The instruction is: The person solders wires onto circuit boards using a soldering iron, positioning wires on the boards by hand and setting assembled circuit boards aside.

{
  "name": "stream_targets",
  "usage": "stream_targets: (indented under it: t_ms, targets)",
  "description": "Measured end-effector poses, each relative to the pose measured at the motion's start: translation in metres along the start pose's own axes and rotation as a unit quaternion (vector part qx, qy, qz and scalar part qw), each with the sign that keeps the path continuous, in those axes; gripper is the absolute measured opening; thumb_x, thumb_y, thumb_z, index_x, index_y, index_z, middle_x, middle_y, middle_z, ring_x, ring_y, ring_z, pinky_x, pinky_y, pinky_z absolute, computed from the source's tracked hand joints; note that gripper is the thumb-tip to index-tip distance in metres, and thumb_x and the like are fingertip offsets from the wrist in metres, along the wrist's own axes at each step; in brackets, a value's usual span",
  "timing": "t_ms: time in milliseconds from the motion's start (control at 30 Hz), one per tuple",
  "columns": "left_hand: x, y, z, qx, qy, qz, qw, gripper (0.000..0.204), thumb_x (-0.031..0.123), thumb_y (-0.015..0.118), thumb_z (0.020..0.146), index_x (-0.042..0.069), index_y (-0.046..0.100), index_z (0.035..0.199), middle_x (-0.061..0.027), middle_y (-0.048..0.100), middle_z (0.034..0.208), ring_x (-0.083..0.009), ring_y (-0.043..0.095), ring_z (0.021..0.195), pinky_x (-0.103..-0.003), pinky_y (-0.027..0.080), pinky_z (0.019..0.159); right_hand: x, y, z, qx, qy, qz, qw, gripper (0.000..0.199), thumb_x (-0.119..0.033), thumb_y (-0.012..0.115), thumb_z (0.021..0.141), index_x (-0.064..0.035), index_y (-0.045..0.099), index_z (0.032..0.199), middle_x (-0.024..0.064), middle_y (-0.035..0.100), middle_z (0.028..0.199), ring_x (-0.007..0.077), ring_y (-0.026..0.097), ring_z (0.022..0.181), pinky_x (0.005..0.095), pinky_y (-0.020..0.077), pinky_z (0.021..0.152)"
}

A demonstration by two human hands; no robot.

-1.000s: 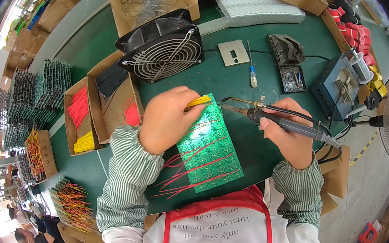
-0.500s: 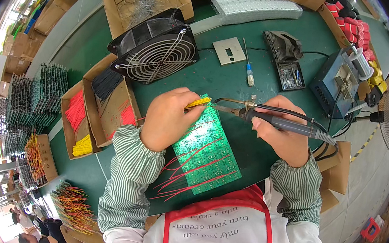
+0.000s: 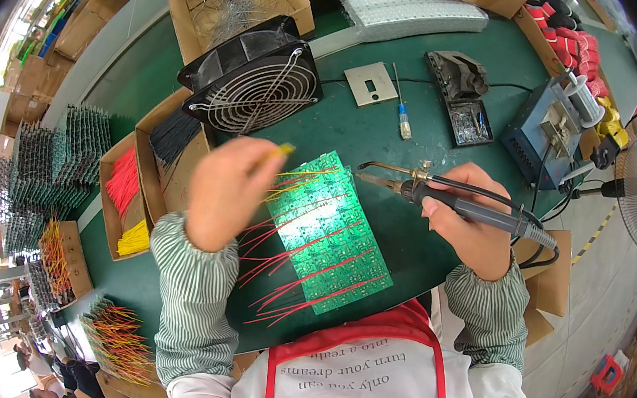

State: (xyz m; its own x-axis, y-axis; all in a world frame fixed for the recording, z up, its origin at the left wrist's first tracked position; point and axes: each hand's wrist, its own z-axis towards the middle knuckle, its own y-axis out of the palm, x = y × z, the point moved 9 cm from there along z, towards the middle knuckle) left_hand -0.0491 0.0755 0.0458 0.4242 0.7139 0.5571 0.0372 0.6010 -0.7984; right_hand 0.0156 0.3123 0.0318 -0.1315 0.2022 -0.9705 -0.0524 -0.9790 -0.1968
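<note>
A green circuit board panel (image 3: 334, 236) lies at a slant on the green table in front of me. Red wires (image 3: 314, 239) run across it in rows and stick out past its left edge, with yellow wires (image 3: 297, 177) at the far end. My left hand (image 3: 226, 192), somewhat blurred, is raised left of the board, pinching a small bunch of yellow wires (image 3: 285, 150). My right hand (image 3: 469, 220) grips a soldering iron (image 3: 467, 204) with a thin solder feed tube. Its tip hovers just right of the board's far corner, apparently apart from it.
A black fan (image 3: 257, 86) stands beyond my left hand, beside a carton of red and black wires (image 3: 175, 135). A screwdriver (image 3: 403, 118), a metal plate (image 3: 371, 85) and a black tray (image 3: 469, 122) lie beyond the board. A blue soldering station (image 3: 538, 134) sits at right.
My left hand has moved left off the board with the yellow wires, uncovering yellow wires at its far end. The iron's tip has shifted slightly right, away from the board.
</note>
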Motion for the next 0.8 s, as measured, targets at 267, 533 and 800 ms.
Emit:
stream_targets:
  t_ms: [267, 533, 800]
  targets:
    - [0.023, 0.009, -0.008, 0.001, 0.066, 0.067, 0.996, 0.012, 0.016, 0.065, 0.075, 0.006, 0.062, 0.082, -0.0088, 0.054, 0.075, -0.0278, 0.056, 0.067, -0.036, 0.045, 0.059, 0.010, 0.008, 0.004, 0.010, 0.052, 0.019, 0.998, 0.016, -0.004, 0.067, 0.071, 0.0042, 0.059, 0.083, 0.0056, 0.062, 0.073, 0.0076, 0.059, 0.066, 0.0202, 0.0466, 0.057]
    - [0.018, 0.053, 0.005, -0.104, 0.045, 0.034, 0.993, 0.016, 0.014, 0.066, 0.075, 0.000, 0.062, 0.082, -0.0115, 0.054, 0.076, -0.0277, 0.056, 0.067, -0.035, 0.044, 0.061, 0.014, 0.012, 0.005, -0.005, 0.065, 0.052, 0.996, 0.016, -0.002, 0.067, 0.071, 0.0047, 0.058, 0.083, 0.0067, 0.062, 0.077, 0.0097, 0.061, 0.071, 0.0221, 0.0490, 0.062]
    - [0.010, 0.058, 0.008, -0.110, 0.018, -0.027, 0.993, 0.016, 0.013, 0.065, 0.075, -0.002, 0.060, 0.081, -0.0112, 0.051, 0.073, -0.0242, 0.053, 0.062, -0.032, 0.042, 0.057, 0.018, 0.015, 0.008, -0.021, 0.052, 0.046, 0.997, 0.018, -0.002, 0.067, 0.071, 0.0043, 0.057, 0.084, 0.0082, 0.064, 0.077, 0.0111, 0.062, 0.073, 0.0230, 0.0494, 0.063]
